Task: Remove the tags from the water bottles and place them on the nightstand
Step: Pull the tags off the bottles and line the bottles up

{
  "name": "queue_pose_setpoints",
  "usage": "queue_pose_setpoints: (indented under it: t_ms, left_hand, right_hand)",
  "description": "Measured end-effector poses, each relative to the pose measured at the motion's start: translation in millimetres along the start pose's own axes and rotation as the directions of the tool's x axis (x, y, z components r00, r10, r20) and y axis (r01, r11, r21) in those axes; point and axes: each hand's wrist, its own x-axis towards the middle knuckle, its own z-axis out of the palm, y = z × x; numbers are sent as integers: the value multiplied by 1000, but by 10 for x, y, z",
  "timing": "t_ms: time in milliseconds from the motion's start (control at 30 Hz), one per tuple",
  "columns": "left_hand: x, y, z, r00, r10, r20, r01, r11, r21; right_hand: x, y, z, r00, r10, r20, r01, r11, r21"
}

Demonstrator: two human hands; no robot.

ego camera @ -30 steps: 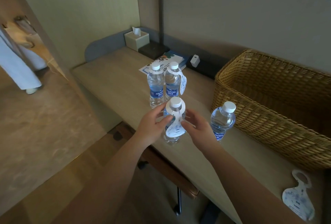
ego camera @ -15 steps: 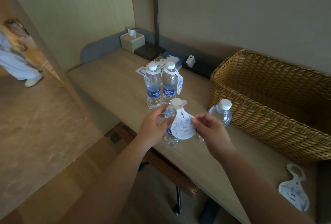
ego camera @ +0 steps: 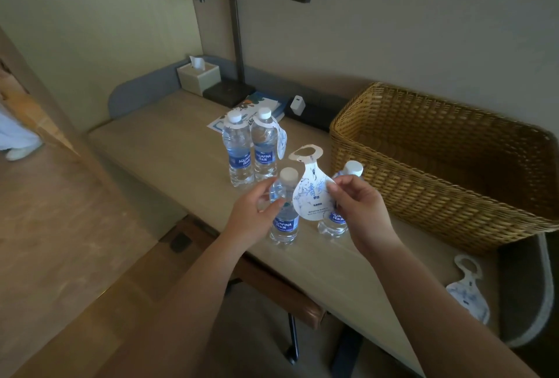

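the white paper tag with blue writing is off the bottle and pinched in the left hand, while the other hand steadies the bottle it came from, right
Not quite: the head view shows the white paper tag with blue writing pinched in the right hand, not the left. It is off the clear plastic water bottle with the blue label, and the left hand steadies that bottle.

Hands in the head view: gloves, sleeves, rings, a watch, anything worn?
Nothing worn shows. The left hand and right hand are bare, no gloves, rings or watch visible. Both forearms are bare to the frame edge, with no sleeves in view.
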Motion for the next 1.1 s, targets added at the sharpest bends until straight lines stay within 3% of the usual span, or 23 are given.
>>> queue_pose_setpoints:
  t_ms: [267,500,667,833,967,1100]
  left_hand:
    - [46,76,300,999,-19,43,21,999,-37]
    - [119,102,476,1000,-2,-14,3,999,39]
    - [133,97,535,999,1,-37,0,999,39]
    - [148,73,543,999,-12,-33,13,1000,24]
    - [157,73,568,1000,-6,-28,6,1000,18]
    - [189,75,606,1000,7,-15,-7,1000,-1]
  right_hand:
    - [-408,199,-900,951,92,-294,-67,993,94]
    - [-641,707,-1662,768,183,-614,-293,952,-83]
    - [-684,1024,-1956,681,203,-703,-494,837,-236]
    - [-759,1121,-2002,736,114,-668,-532,708,-465]
    - [-925,1207,-1859,873,-21,-487,-416,491,-766]
    - [-1051,1300,-1693,946,38,-322,-317,306,-898]
